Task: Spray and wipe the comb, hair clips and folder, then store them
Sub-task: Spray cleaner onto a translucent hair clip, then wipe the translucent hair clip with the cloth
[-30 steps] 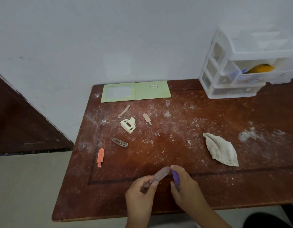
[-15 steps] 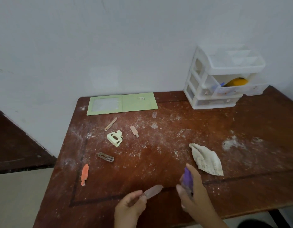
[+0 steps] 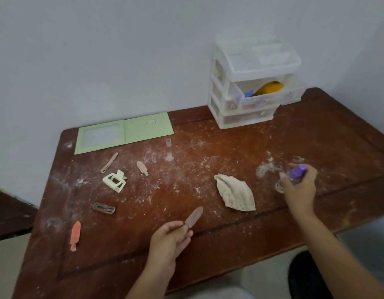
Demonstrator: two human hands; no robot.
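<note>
Since the earlier frame the right hand [image 3: 298, 186] has been swinging away from the left, out toward the right edge of the surface [image 3: 208, 238], carrying the purple-capped spray bottle [image 3: 296, 173] with it; its fingers are curling round the clear bottle just above a white smear on the wood. The left hand [image 3: 171, 238] is staying near the front edge, pinching the pale pink hair clip [image 3: 194, 216] by one end between thumb and fingers, the clip's free end pointing up toward the cloth [image 3: 235, 195]. That crumpled beige cloth is lying between the two hands, right of the middle. An orange clip [image 3: 75, 235] is lying close to the left front corner, a brown snap clip [image 3: 103, 208] a little further in, a cream claw clip [image 3: 115, 180] beyond that, and two slim beige clips [image 3: 109, 162] [image 3: 142, 167] nearer the back. The green folder [image 3: 124, 132] is lying open flat along the back edge at the left, with a small clear cap [image 3: 168, 142] standing just beside its right corner. In the back right corner a white drawer unit [image 3: 251, 83] is sitting with its middle drawer pulled out, an orange object [image 3: 269, 87] and something blue [image 3: 248, 93] inside.
</note>
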